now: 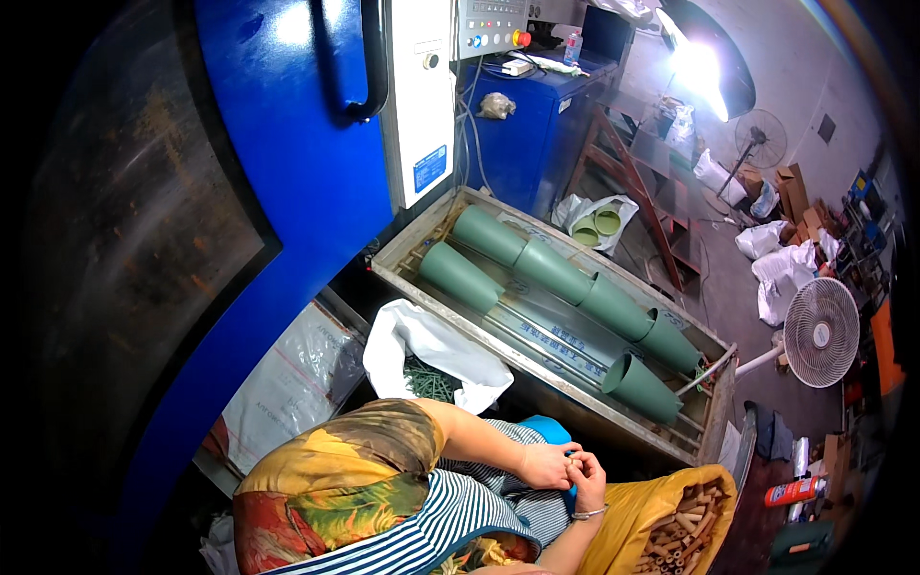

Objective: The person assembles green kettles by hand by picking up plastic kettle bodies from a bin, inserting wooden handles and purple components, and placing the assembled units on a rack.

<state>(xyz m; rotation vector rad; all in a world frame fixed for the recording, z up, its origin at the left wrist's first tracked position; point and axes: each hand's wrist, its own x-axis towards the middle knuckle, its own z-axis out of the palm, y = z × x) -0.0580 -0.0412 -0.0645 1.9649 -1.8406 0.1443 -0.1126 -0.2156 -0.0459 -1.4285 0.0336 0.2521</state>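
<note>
My left hand (544, 467) and my right hand (588, 482) meet over my lap, fingertips pinched together. Whatever they hold, if anything, is too small and hidden to make out. A bracelet circles my right wrist. Close to my right hand is a yellow sack (613, 522) filled with short brown stick-like pieces (685, 527). Left of my hands, an open white sack (398, 335) contains thin dark green plastic pieces (429, 380). Beyond them stretches a long shallow trough (537, 369) with several tapered green plastic pots (551, 271) lying on their sides.
A blue machine (316, 144) with a control panel (494, 27) rises at the left. Past the trough sits a white bag (628, 213) with light green pots. A standing fan (821, 333), white sacks (784, 278) and a red spray can (793, 492) are on the right.
</note>
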